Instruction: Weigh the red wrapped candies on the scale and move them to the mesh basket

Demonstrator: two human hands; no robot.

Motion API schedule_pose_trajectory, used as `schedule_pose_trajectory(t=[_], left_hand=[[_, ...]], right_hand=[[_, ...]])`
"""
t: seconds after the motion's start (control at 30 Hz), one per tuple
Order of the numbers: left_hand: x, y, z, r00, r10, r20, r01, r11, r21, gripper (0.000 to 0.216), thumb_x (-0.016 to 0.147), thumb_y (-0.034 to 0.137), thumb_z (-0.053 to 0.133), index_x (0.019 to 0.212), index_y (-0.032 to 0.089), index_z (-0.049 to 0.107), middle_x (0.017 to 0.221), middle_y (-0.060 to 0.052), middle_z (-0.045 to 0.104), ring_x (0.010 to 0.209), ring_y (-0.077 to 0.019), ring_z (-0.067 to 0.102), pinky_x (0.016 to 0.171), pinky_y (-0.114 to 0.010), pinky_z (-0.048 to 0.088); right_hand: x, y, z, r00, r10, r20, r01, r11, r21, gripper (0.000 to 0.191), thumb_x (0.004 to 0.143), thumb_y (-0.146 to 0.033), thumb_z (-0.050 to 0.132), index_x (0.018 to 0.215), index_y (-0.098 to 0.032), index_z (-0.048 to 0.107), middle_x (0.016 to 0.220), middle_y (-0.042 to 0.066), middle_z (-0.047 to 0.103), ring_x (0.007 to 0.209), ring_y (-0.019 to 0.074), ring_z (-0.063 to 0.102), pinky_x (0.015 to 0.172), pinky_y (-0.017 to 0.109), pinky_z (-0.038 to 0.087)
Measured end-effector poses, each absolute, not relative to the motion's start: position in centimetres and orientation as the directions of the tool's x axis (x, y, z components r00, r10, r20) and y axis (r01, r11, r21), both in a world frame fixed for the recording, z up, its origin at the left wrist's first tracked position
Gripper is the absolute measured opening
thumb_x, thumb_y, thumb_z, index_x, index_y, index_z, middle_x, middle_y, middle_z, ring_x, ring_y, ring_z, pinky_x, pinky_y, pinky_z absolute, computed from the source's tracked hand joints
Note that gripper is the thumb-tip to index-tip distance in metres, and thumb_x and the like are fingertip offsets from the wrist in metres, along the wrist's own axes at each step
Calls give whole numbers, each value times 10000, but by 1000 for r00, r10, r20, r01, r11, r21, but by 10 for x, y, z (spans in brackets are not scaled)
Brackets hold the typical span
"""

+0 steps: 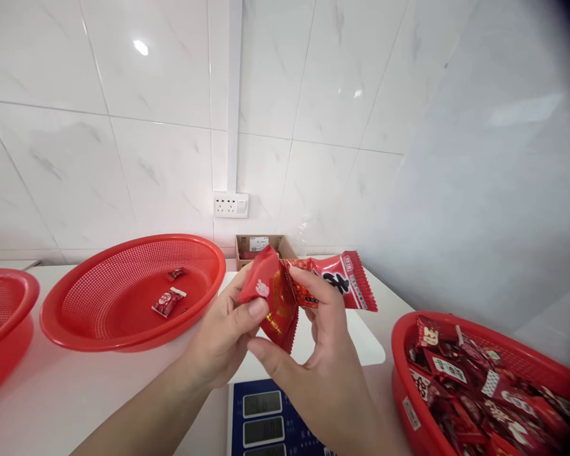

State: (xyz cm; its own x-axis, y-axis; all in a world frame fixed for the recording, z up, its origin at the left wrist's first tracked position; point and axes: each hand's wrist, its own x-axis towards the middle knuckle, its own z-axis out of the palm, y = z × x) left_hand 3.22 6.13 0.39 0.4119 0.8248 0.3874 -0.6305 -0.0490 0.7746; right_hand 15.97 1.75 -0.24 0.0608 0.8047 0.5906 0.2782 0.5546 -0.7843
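My left hand (228, 332) pinches a red candy packet (274, 304) by its left side, thumb on its front. My right hand (320, 361) grips a second red packet with white print (346, 282), its fingers also touching the first packet. Both packets are held up over the white platform of a scale (361, 339). The scale's blue display panel (266, 418) lies below my hands.
A wide red basket (99, 323) at the left holds two small packets (168, 301). Another red basket (4, 316) is cut off at the far left. A red basket (403, 354) at the right is full of several red packets. A small cardboard box (261, 247) stands by the tiled wall.
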Motion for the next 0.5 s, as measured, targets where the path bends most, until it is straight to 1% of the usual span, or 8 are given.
schedule_pose_trajectory(t=[0.1, 0.23, 0.3, 0.4, 0.5], left_hand=[[31, 62, 3, 391, 831, 395, -616, -82, 783, 388, 734, 368, 822, 1081, 269, 681, 1038, -27, 701, 998, -209, 644, 842, -285, 515], [31, 63, 4, 375, 836, 401, -605, -107, 789, 391, 692, 355, 860, 1033, 281, 683, 969, 3, 691, 896, -149, 631, 763, -222, 493], [31, 62, 4, 384, 834, 397, -601, -102, 793, 403, 687, 368, 862, 1041, 287, 685, 987, 1, 693, 930, -162, 637, 778, -228, 494], [31, 62, 5, 408, 830, 380, -578, -87, 811, 424, 723, 380, 835, 1107, 288, 682, 1111, -30, 689, 1069, -220, 628, 867, -281, 505], [32, 60, 6, 438, 820, 367, -566, -65, 822, 486, 766, 374, 803, 1218, 307, 639, 1244, -53, 660, 1157, -259, 604, 940, -342, 506]], right_hand=[[162, 20, 1, 60, 836, 545, 260, 514, -817, 631, 797, -368, 762, 1321, -489, 431, 1421, -39, 513, 1271, 258, 534, 1045, 500, 472], [168, 19, 8, 18, 869, 495, 246, 476, -844, 644, 775, -377, 781, 1313, -486, 445, 1417, -44, 518, 1256, 254, 543, 1041, 500, 478], [168, 18, 9, 30, 868, 496, 243, 475, -846, 642, 766, -364, 786, 1310, -469, 461, 1413, -31, 523, 1234, 258, 559, 1030, 501, 484], [166, 18, 9, 92, 857, 508, 250, 474, -845, 618, 761, -353, 783, 1300, -423, 489, 1383, 4, 549, 1205, 273, 577, 1003, 505, 497], [164, 21, 6, 188, 806, 562, 343, 482, -806, 590, 766, -342, 770, 1292, -402, 509, 1382, 25, 549, 1248, 295, 544, 973, 501, 511]])
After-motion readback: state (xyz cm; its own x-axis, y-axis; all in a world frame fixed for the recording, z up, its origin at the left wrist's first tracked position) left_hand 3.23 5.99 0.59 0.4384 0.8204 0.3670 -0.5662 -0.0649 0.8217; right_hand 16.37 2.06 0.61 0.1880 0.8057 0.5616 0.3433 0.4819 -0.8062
